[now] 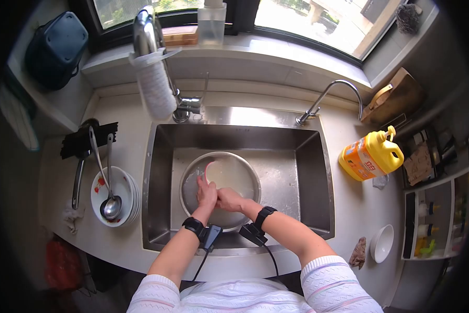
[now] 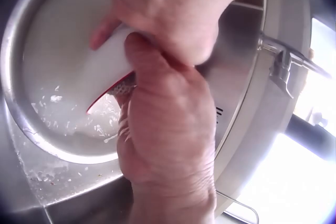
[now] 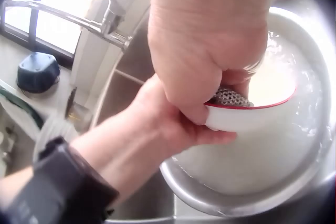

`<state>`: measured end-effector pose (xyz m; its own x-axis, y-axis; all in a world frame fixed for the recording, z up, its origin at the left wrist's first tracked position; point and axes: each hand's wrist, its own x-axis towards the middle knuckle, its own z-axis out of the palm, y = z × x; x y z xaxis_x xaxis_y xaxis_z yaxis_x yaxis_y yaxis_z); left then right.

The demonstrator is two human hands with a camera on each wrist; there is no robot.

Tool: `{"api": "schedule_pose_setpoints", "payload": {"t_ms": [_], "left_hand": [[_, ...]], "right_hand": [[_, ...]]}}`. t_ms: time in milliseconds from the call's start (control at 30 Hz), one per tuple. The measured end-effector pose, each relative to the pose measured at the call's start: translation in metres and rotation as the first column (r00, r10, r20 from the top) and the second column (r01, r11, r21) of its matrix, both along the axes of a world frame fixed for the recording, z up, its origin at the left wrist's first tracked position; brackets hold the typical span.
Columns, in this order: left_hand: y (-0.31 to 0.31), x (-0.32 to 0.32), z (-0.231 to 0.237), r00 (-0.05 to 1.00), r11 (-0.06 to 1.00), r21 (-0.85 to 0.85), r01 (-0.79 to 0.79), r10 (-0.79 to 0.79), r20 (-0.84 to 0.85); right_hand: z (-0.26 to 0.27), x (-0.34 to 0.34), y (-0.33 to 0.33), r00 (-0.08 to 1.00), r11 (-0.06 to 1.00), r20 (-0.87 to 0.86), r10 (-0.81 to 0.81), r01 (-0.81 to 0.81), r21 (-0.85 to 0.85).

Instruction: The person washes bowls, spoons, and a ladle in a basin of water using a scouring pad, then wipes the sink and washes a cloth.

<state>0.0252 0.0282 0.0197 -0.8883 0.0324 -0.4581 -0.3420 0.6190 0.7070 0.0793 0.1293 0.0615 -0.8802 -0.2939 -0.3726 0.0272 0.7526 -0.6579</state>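
Observation:
A white bowl with a red rim (image 3: 247, 118) is tilted over cloudy water in a round metal basin (image 1: 259, 189). My left hand (image 1: 207, 194) holds the bowl from its outer side, with fingers stretched along the white wall. In my right hand (image 1: 230, 200) is a silvery metal mesh scrubber (image 3: 231, 98), pressed to the bowl's inner side near the rim. The right thumb lies over the outside of the bowl. Both hands meet at the bowl, and the right fingers are mostly hidden inside it.
The basin stands in a steel sink (image 1: 307, 172) below a faucet (image 1: 187, 104). Stacked bowls (image 1: 133, 206) with ladles (image 1: 111, 207) are on the left counter. A yellow detergent jug (image 1: 367, 156) and a small white bowl (image 1: 382, 243) stand on the right.

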Motion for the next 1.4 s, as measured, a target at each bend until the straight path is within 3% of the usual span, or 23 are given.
{"api": "schedule_pose_setpoints", "payload": {"t_ms": [100,167,300,367,400,533,600,667,733,767,800,833,867,900,933,1000,1133,1167,1200,1233,1300,1367,1400], "left_hand": [[-0.004,-0.004,0.003,0.996,0.994,-0.061,0.094,-0.094,-0.006],[-0.007,-0.008,0.013,0.987,0.999,0.048,0.001,-0.009,0.163],[0.002,-0.001,0.030,0.973,0.989,0.107,-0.106,0.081,0.215],[0.004,0.007,0.025,0.999,0.999,-0.032,0.024,-0.023,0.030],[0.004,0.008,0.034,0.999,1.000,-0.003,0.016,-0.016,0.047],[-0.006,0.000,0.015,0.993,0.999,-0.016,0.048,-0.046,0.106],[-0.007,-0.003,0.024,0.970,0.978,0.164,-0.131,0.092,0.227],[-0.006,-0.005,0.037,0.946,0.972,0.178,-0.154,0.094,0.309],[-0.007,-0.009,0.036,0.919,0.965,0.193,-0.176,0.091,0.383],[-0.012,-0.013,0.025,0.991,0.994,0.084,0.074,-0.083,0.108],[-0.020,-0.014,0.017,0.946,0.955,-0.091,0.281,-0.292,-0.143],[-0.027,-0.015,0.017,0.945,0.955,-0.093,0.283,-0.294,-0.143],[-0.035,-0.017,0.017,0.837,0.859,-0.191,0.476,-0.509,-0.201],[-0.039,-0.019,0.019,0.678,0.714,-0.300,0.632,-0.698,-0.233],[-0.043,-0.021,0.030,0.673,0.710,-0.304,0.636,-0.702,-0.233],[-0.053,-0.018,0.050,0.686,0.677,0.239,0.696,-0.725,0.056],[-0.055,-0.012,0.061,0.667,0.661,0.395,0.639,-0.731,0.144],[-0.056,-0.014,0.057,0.734,0.707,0.495,0.506,-0.654,0.183],[-0.056,-0.017,0.055,0.789,0.731,0.582,0.357,-0.569,0.231],[-0.057,-0.019,0.059,0.791,0.732,0.583,0.354,-0.567,0.231],[-0.060,-0.022,0.067,0.857,0.808,0.540,0.236,-0.435,0.275],[-0.064,-0.024,0.060,0.873,0.799,0.575,0.176,-0.397,0.284],[-0.063,-0.024,0.055,0.899,0.778,0.617,0.117,-0.348,0.268]], "right_hand": [[-0.020,0.013,-0.003,0.995,0.991,-0.070,-0.075,0.067,-0.115],[-0.044,0.026,0.008,0.997,0.992,-0.057,0.049,-0.042,0.116],[-0.036,0.014,0.016,0.988,0.966,-0.010,0.151,-0.146,0.214],[-0.006,0.001,0.005,0.999,0.996,0.003,-0.038,0.039,-0.082],[-0.007,0.004,0.001,0.999,0.995,0.010,-0.042,0.043,-0.085],[-0.029,0.018,0.003,0.997,0.998,0.070,0.021,-0.024,0.049],[-0.043,0.024,0.010,0.993,0.987,0.103,0.063,-0.077,0.140],[-0.045,0.025,0.018,0.990,0.953,0.098,0.100,-0.124,0.277],[-0.026,0.017,0.024,0.985,0.958,0.111,0.129,-0.153,0.241],[-0.013,0.012,0.026,0.978,0.962,0.125,0.165,-0.188,0.197],[-0.001,0.007,0.029,0.979,0.963,0.125,0.163,-0.185,0.195],[0.012,0.001,0.035,0.987,0.996,0.135,0.092,-0.092,-0.002],[0.024,-0.005,0.040,0.987,0.980,0.157,0.024,0.008,-0.198],[0.033,-0.009,0.044,0.988,0.980,0.154,0.020,0.011,-0.199],[0.039,-0.013,0.047,0.983,0.972,0.179,-0.029,0.070,-0.225],[0.045,-0.019,0.056,0.976,0.959,0.205,-0.069,0.121,-0.255],[0.063,-0.028,0.056,0.975,0.952,0.205,-0.089,0.144,-0.271],[0.058,-0.028,0.055,0.974,0.952,0.209,-0.090,0.146,-0.270],[0.048,-0.029,0.055,0.932,0.847,0.242,-0.269,0.349,-0.400],[0.036,-0.031,0.056,0.853,0.685,0.299,-0.427,0.522,-0.509],[0.004,-0.026,0.056,0.810,0.666,0.199,-0.551,0.571,-0.480],[-0.038,-0.015,0.055,0.754,0.746,-0.008,-0.657,0.648,-0.154],[-0.058,-0.011,0.057,0.754,0.746,-0.010,-0.656,0.647,-0.154]]}}
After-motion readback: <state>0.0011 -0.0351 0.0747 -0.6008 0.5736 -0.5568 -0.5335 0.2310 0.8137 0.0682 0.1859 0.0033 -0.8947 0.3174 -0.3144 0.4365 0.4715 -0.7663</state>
